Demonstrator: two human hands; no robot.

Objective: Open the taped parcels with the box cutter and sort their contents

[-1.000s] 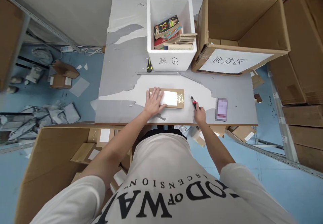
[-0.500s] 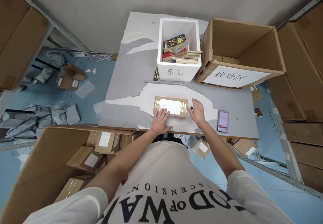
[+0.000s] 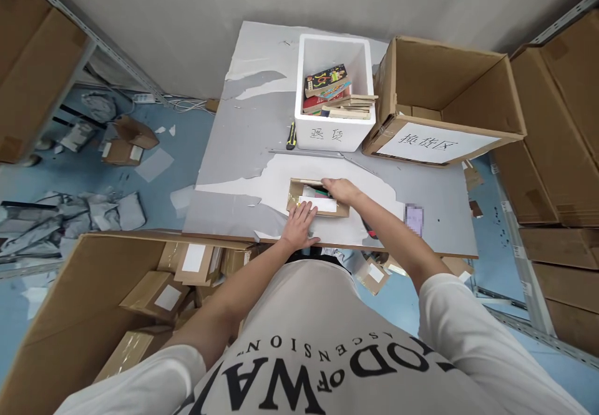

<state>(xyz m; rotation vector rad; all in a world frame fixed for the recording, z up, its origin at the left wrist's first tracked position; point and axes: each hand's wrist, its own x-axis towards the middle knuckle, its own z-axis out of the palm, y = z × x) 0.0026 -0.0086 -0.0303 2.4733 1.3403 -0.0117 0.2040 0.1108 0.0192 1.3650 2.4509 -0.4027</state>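
Single head-worn view, looking forward and steeply down; table [image 3: 243, 122] at middle distance, dial centre; wearer's shirt [image 3: 306, 302] close at 6 o'clock; wall [image 3: 196, 28] beyond at 12 o'clock

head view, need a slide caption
Left hand on a small open carton, right hand at its far edge, near a white box of books.

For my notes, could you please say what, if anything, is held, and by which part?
The left hand rests spread, not gripping, on the near side of the small box. Whether the right hand, at the opening's right end, holds anything cannot be told.
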